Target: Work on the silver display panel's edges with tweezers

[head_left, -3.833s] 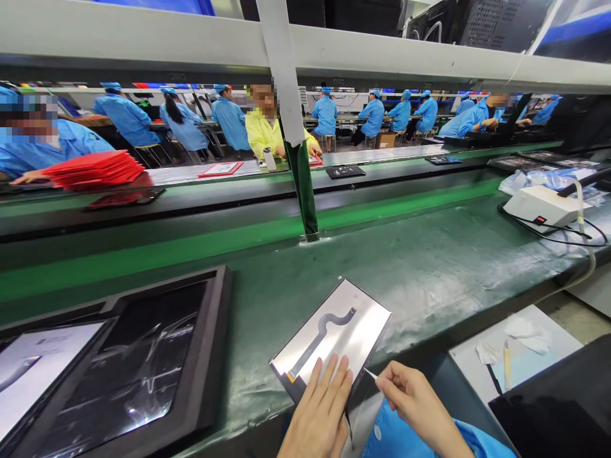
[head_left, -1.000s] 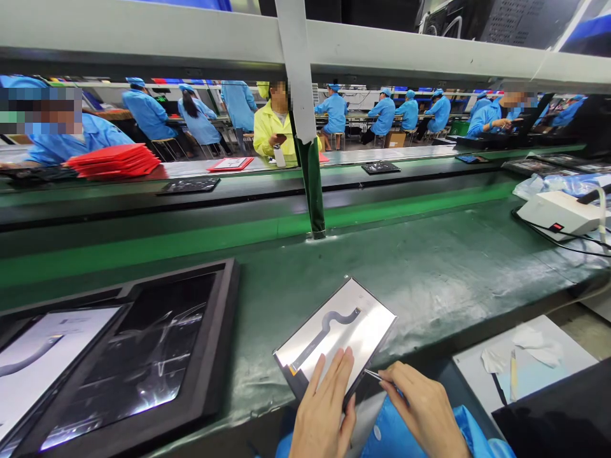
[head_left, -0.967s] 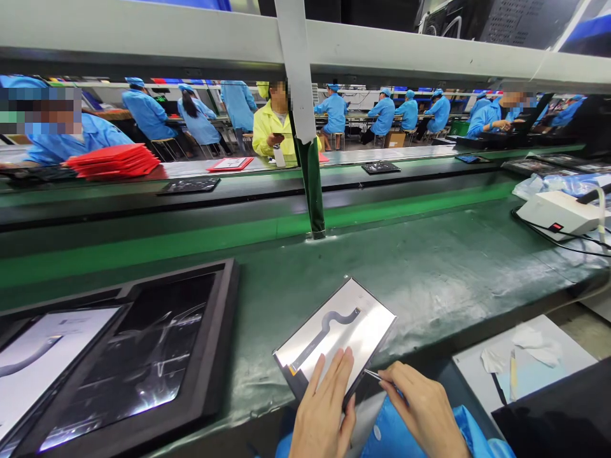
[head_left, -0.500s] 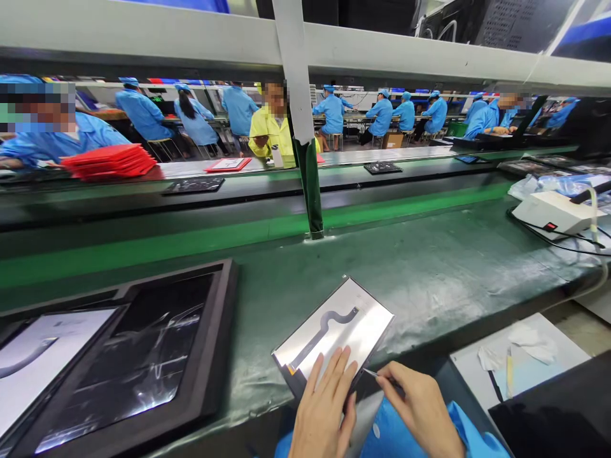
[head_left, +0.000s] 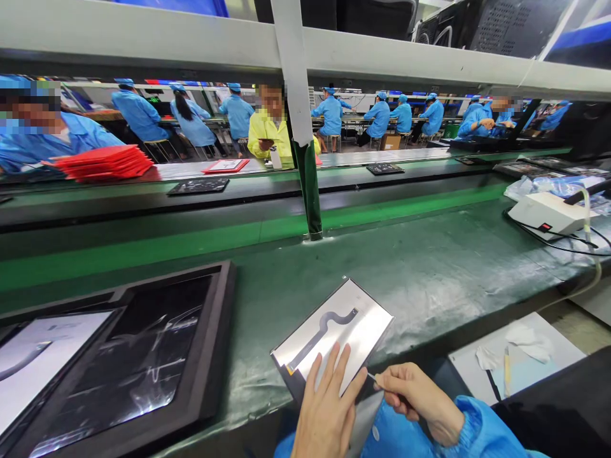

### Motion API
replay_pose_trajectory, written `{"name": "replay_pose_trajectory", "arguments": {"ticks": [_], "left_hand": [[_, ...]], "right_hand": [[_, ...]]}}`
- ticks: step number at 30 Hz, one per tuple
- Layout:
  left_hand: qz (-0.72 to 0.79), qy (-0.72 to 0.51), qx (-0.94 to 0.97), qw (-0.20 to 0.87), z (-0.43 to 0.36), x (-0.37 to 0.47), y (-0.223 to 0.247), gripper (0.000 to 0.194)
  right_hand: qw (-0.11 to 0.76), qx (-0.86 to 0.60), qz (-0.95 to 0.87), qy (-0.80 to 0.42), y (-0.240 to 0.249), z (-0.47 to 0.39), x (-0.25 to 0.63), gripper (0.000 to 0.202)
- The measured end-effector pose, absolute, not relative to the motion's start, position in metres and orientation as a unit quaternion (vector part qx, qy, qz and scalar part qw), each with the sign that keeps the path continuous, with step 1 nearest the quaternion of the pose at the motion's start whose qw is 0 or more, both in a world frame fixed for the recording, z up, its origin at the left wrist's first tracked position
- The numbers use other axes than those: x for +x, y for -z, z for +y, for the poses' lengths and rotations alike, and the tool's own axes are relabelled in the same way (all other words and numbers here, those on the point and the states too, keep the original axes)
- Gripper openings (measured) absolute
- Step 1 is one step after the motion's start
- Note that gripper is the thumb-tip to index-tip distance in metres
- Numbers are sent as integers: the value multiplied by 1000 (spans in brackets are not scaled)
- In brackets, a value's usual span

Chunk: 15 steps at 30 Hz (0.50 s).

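A display panel [head_left: 370, 316] with a silver back lies tilted across the front edge of the green bench. A curved grey flex cable [head_left: 308, 348] runs along its back, with an orange end at the lower left. My left hand [head_left: 324, 410] rests on the panel's near part, fingers spread, holding nothing. At the panel's near right edge, my right hand [head_left: 415, 394] pinches a thin metal tool [head_left: 372, 376]. The tool's tip is close to my left hand's fingertip; most of its length is hidden in my fingers, so its kind is unclear.
A black foam tray [head_left: 224, 318] at left holds another silver-backed panel [head_left: 71, 346] and a film-covered dark one [head_left: 143, 362]. A white device [head_left: 544, 213] with cables stands at right. Beyond the post [head_left: 312, 191], dark plates lie on the line. Co-workers sit behind.
My left fingers have spread wider, one now reaching the panel's edge near the tool. My right hand has turned slightly and its fingers are more curled. The panel has stayed in place.
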<state>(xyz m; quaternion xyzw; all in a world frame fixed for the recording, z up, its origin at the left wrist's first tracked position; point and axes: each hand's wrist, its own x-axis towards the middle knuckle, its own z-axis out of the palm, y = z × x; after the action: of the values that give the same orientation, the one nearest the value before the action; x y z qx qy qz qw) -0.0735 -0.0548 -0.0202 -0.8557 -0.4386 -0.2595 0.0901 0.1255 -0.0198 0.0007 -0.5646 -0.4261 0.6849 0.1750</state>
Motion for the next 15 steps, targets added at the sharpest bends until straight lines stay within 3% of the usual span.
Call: {"name": "replay_pose_trajectory", "arguments": {"ticks": [3, 9, 15], "left_hand": [[-436, 247, -860, 96, -56, -74, 21, 54], [-438, 255, -858, 88, -56, -74, 21, 57], [-468, 270, -840, 56, -57, -73, 20, 68]], "right_hand": [[209, -565, -478, -639, -2, -30, 124, 32], [234, -564, -711, -349, -2, -44, 126, 24], [203, -572, -682, -408, -6, -37, 128, 36]]}}
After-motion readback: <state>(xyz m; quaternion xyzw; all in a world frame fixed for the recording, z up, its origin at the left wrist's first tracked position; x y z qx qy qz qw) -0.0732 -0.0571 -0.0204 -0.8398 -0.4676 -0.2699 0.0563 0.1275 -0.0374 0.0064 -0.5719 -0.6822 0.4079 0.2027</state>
